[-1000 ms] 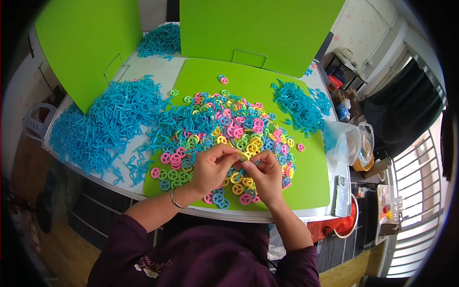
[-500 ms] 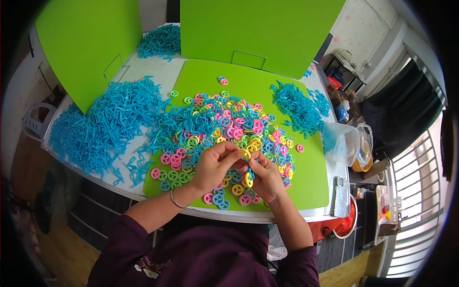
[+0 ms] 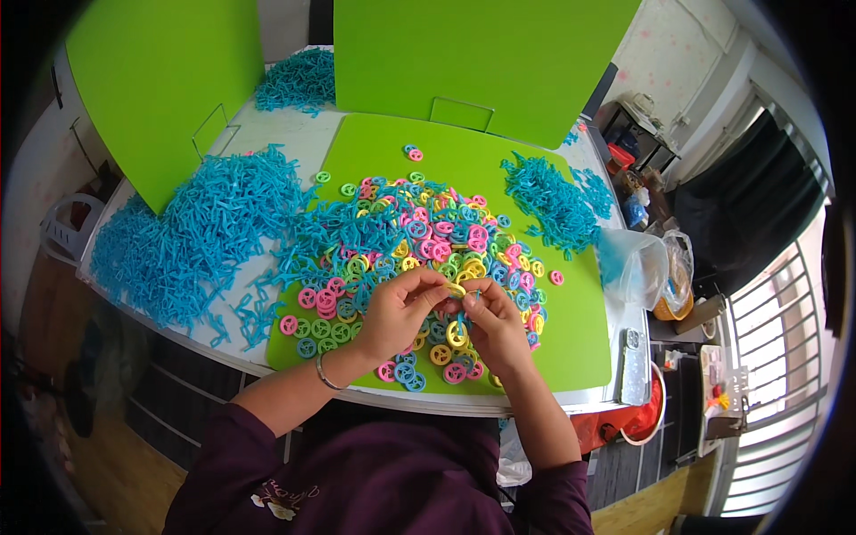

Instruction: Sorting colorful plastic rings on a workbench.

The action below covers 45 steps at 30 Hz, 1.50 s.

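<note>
My left hand point(image 3: 397, 312) has its thumb and forefinger pinched on a small yellow plastic wheel point(image 3: 455, 291). Facing it, my right hand point(image 3: 497, 330) is closed on a small blue plastic piece point(image 3: 463, 316), mostly covered by the fingers. Just below the fingertips a second yellow wheel point(image 3: 456, 335) shows; whether it hangs from the blue piece or lies on the heap I cannot tell. Under and beyond both hands spreads a mixed heap of pink, green, yellow and blue wheels point(image 3: 434, 250), with blue forked pieces point(image 3: 357, 227) over its left side.
Large blue-piece piles lie at left point(image 3: 236, 201) and far left point(image 3: 299, 80); a smaller pile point(image 3: 548, 201) is at right. Green panels point(image 3: 486, 62) stand behind the green mat point(image 3: 584, 330). A phone point(image 3: 635, 366) and plastic bag point(image 3: 631, 267) are at the right edge.
The yellow wheel between my fingertips has tilted flatter. My right fingers have shifted slightly around the blue piece. Both hands stay in nearly the same place.
</note>
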Each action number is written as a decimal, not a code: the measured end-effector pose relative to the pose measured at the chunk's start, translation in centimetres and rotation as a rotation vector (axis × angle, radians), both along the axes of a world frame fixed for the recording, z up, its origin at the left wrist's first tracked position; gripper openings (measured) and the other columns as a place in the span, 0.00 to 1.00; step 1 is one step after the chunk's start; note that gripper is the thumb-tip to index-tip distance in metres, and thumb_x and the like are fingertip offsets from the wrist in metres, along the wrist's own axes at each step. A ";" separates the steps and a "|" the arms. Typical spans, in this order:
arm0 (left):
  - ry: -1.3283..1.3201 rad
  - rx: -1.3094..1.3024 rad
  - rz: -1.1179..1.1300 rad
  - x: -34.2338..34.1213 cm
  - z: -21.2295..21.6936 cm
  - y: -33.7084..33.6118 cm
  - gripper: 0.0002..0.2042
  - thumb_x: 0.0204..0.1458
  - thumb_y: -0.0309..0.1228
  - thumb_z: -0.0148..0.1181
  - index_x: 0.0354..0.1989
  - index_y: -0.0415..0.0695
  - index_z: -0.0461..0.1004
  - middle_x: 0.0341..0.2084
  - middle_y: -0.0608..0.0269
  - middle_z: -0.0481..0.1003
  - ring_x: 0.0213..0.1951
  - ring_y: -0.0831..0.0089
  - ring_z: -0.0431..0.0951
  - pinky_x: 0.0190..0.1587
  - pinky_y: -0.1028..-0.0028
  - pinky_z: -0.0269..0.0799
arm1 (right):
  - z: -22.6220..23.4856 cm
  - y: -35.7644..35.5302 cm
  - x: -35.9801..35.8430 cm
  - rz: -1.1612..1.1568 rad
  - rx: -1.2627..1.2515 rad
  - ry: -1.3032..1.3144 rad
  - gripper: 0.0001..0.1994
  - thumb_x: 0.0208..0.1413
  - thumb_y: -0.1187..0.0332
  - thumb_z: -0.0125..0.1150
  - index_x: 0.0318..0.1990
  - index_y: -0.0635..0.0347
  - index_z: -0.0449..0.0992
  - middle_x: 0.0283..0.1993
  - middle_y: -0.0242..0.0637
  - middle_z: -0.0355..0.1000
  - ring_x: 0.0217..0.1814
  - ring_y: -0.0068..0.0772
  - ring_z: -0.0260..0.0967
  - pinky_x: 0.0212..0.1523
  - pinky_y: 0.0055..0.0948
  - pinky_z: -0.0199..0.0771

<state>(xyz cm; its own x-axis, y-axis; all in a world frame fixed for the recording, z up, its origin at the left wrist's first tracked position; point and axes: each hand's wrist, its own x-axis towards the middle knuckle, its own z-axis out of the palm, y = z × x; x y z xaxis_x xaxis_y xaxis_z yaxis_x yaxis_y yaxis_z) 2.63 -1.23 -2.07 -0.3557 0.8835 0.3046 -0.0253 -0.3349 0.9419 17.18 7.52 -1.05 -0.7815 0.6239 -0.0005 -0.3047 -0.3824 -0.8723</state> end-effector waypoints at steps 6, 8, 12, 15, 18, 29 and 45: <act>0.035 0.042 0.019 0.4 0.2 -0.2 0.08 0.59 0.24 0.53 0.44 0.35 0.72 0.33 0.61 0.77 0.35 0.77 0.78 0.40 0.77 0.76 | 0.3 -0.5 -0.1 -0.071 -0.012 0.006 0.10 0.60 0.75 0.53 0.49 0.64 0.69 0.39 0.35 0.72 0.41 0.24 0.70 0.42 0.21 0.68; 0.097 0.069 0.022 0.2 0.2 -0.2 0.09 0.59 0.25 0.53 0.46 0.36 0.72 0.34 0.61 0.77 0.36 0.77 0.78 0.39 0.77 0.76 | 0.6 -0.7 0.3 -0.146 0.207 -0.143 0.10 0.60 0.76 0.54 0.48 0.65 0.70 0.38 0.35 0.72 0.39 0.23 0.69 0.40 0.20 0.68; -0.091 -0.067 -0.135 -0.4 0.3 -0.1 0.13 0.60 0.29 0.52 0.51 0.38 0.71 0.36 0.63 0.77 0.41 0.77 0.77 0.42 0.76 0.76 | -1.1 -0.4 0.5 -0.392 0.829 -0.222 0.09 0.56 0.81 0.57 0.44 0.66 0.73 0.36 0.33 0.72 0.37 0.19 0.68 0.38 0.17 0.67; -0.326 -0.235 -0.252 -1.2 0.1 -0.1 0.13 0.60 0.29 0.53 0.51 0.40 0.72 0.38 0.64 0.76 0.42 0.76 0.77 0.43 0.76 0.76 | -0.9 -0.4 0.6 -0.464 1.030 -0.199 0.08 0.54 0.83 0.58 0.41 0.66 0.74 0.37 0.33 0.71 0.39 0.20 0.68 0.40 0.18 0.68; -0.480 -0.329 -0.345 -1.6 0.1 -0.1 0.12 0.59 0.28 0.55 0.50 0.41 0.72 0.40 0.64 0.75 0.42 0.74 0.78 0.43 0.77 0.76 | -0.8 -0.2 0.6 -0.441 0.957 -0.199 0.08 0.53 0.83 0.59 0.40 0.66 0.74 0.39 0.34 0.71 0.41 0.21 0.69 0.41 0.18 0.69; -0.632 -0.312 -0.328 -2.3 0.3 0.0 0.09 0.56 0.28 0.57 0.44 0.40 0.73 0.37 0.62 0.77 0.40 0.72 0.79 0.41 0.76 0.78 | 0.0 -0.6 0.3 -0.523 1.246 -0.254 0.09 0.47 0.83 0.63 0.37 0.65 0.76 0.35 0.38 0.75 0.36 0.28 0.73 0.38 0.23 0.71; -0.225 -0.218 -0.100 -1.6 -0.4 0.2 0.05 0.53 0.23 0.61 0.36 0.34 0.76 0.30 0.61 0.78 0.31 0.77 0.80 0.37 0.80 0.78 | -1.3 -0.9 -0.1 -0.370 0.504 -0.272 0.07 0.50 0.81 0.61 0.38 0.65 0.78 0.34 0.39 0.77 0.34 0.29 0.74 0.35 0.24 0.71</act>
